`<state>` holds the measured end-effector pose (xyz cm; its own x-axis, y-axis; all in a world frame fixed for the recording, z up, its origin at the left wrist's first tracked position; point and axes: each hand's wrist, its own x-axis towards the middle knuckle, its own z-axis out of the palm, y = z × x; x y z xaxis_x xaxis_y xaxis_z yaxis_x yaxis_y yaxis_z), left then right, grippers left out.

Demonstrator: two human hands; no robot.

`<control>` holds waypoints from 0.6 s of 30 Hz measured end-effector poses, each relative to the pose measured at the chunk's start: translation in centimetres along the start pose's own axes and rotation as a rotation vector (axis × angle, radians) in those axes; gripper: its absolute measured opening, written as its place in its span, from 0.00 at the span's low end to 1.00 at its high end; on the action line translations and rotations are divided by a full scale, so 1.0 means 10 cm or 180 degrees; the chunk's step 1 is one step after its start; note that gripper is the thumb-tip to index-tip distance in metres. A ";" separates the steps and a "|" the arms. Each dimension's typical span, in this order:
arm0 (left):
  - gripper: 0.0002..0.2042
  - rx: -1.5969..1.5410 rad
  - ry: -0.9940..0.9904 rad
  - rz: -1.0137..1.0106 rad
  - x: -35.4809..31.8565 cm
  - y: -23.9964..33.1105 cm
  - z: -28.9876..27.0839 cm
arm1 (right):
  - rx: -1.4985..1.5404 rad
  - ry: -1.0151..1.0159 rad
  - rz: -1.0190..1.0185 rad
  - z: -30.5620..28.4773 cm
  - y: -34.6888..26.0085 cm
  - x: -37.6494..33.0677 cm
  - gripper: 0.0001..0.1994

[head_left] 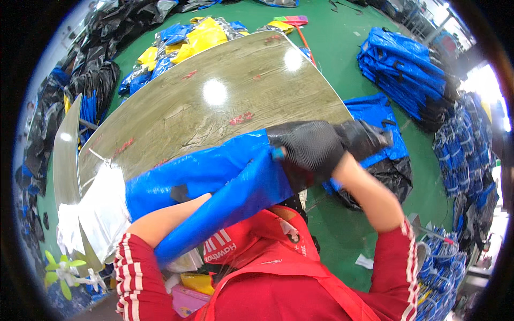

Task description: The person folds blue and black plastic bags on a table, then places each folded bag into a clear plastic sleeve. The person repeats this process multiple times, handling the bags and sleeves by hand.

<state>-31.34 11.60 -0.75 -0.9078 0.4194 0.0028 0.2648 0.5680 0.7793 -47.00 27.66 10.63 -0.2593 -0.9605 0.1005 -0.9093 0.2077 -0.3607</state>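
Right hand [313,150] gripping blue bag's [214,182] black end; left hand hidden inside.

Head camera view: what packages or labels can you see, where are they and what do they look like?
Blue plastic bag: across the table's near edge, long, glossy; left forearm inside, gloved right hand at its black end.
Clear plastic wrappers: table's left corner, crumpled, whitish.
Stacked blue bags: floor, upper right.

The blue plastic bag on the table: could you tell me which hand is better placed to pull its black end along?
Right. The gloved right hand already grips the blue bag's black end; the left hand is hidden inside it.
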 end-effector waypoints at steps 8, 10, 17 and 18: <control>0.36 0.0588 -0.0167 -0.0968 -1.87 -0.37 -0.76 | -0.0210 -0.1421 0.1022 0.58 0.76 0.63 0.29; 0.38 0.0594 0.0112 -0.1701 -2.73 -0.44 -0.89 | -0.0876 -0.1155 0.1290 0.67 0.87 0.57 0.30; 0.47 -0.2766 0.3854 -0.2001 -3.78 -0.18 -0.25 | -0.0962 -0.1371 0.1647 0.65 0.80 0.61 0.30; 0.48 -0.2597 0.3749 -0.1836 -3.69 -0.18 -0.11 | -0.1002 -0.1353 0.1649 0.67 0.79 0.61 0.30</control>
<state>1.33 -5.69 -1.52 -0.6586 -0.7138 -0.2383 -0.0878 -0.2416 0.9664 -53.58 22.20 2.18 -0.5902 -0.7005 -0.4013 -0.7715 0.6357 0.0251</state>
